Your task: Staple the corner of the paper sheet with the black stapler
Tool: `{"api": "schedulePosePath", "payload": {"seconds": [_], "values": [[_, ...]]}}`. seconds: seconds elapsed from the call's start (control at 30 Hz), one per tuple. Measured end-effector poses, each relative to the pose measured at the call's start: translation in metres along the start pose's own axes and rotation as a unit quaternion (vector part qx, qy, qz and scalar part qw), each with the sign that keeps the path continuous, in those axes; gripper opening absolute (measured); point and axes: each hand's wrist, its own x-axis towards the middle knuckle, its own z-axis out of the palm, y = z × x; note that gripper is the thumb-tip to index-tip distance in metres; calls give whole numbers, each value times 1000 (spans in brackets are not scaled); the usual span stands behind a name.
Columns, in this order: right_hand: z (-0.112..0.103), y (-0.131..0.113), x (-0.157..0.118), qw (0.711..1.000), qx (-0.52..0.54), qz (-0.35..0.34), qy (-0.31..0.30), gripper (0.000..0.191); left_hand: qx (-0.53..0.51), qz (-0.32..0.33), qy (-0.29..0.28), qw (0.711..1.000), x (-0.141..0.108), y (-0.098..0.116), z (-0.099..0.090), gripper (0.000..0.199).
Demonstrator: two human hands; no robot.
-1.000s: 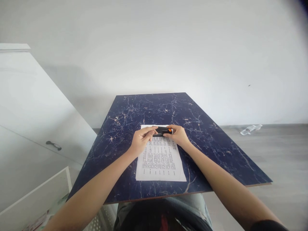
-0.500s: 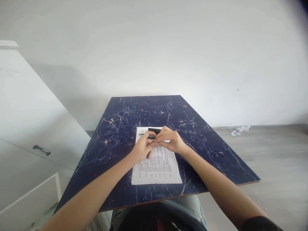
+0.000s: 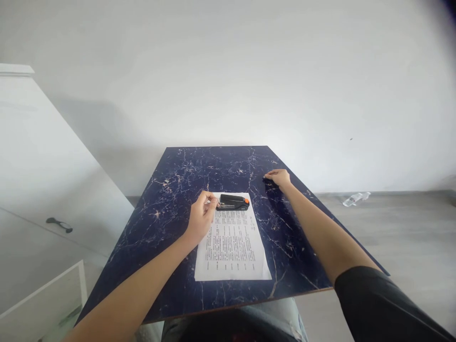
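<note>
A black stapler (image 3: 234, 202) with an orange tip at its right end lies across the top of a printed paper sheet (image 3: 233, 270). My left hand (image 3: 202, 214) is closed in a pinch at the stapler's left end, beside a slim metallic part. Off to the far right, my right hand (image 3: 279, 177) is low over the tabletop, its thumb and fingers pinched together. A small dark spot shows at those fingertips, too small to name.
The dark blue marbled table (image 3: 213, 166) has its far edge near a white wall (image 3: 228, 85). A white cabinet (image 3: 46, 156) with a dark handle stands at the left. A clear plastic item (image 3: 356, 199) lies on the floor at the right.
My right hand has left the stapler and moved far and right over the table. The left hand has shifted slightly left, so the stapler now shows almost whole.
</note>
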Motion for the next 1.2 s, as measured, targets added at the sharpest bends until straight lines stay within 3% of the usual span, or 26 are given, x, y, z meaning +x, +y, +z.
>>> {"api": "schedulePosePath", "payload": {"seconds": [0.2,0.4,0.57,0.7,0.83,1.0,1.1,1.2], "values": [[3,11,4,1000,-30,1,-4,21,40,1,7,999,3,-6,-4,25],[-2,7,-8,1000,-9,-25,16,26,73,-17,29,997,8,-12,-9,28],[-1,-18,-52,993,2,-110,42,29,79,-20,39,996,9,-11,-10,28],[-1,-49,-101,979,20,-196,-60,29,107,-15,58,992,18,-12,-19,24],[-1,-71,-139,939,14,-292,-179,26,222,-19,91,971,42,-22,-53,19],[7,-71,-153,920,9,-341,-194,31,484,16,122,866,76,-51,-127,14],[11,-65,-151,908,9,-354,-225,31,566,1,80,821,85,-72,-159,35],[14,-63,-151,893,12,-369,-260,38,590,-30,28,806,87,-89,-168,51]]}}
